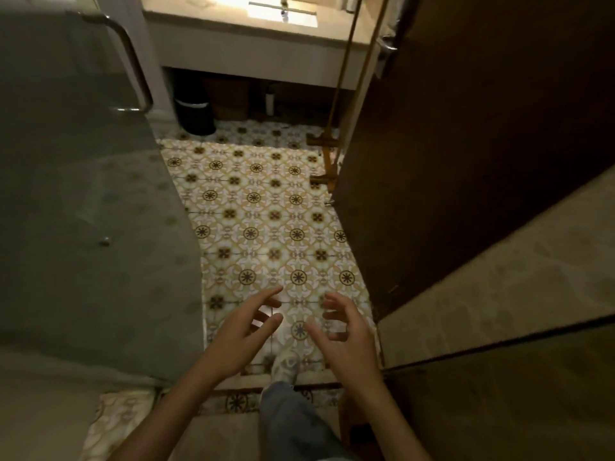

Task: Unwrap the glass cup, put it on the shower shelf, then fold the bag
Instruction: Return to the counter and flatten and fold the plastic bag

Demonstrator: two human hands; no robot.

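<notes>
My left hand (246, 331) and my right hand (342, 331) hang side by side low in the middle of the view, above the patterned floor tiles (266, 201). The fingers of both are spread and loosely bent, and neither holds anything. No glass cup, bag or shower shelf shows in this view. My foot in a light shoe (284, 364) stands on the tiles just below the hands.
A glass shower panel (83, 194) with a metal handle (129, 61) fills the left. A dark wooden door (466, 144) stands open on the right. Ahead is a lit sink counter (266, 24), with a black bin (194, 108) under it and wooden ladder legs (327, 154) beside the door.
</notes>
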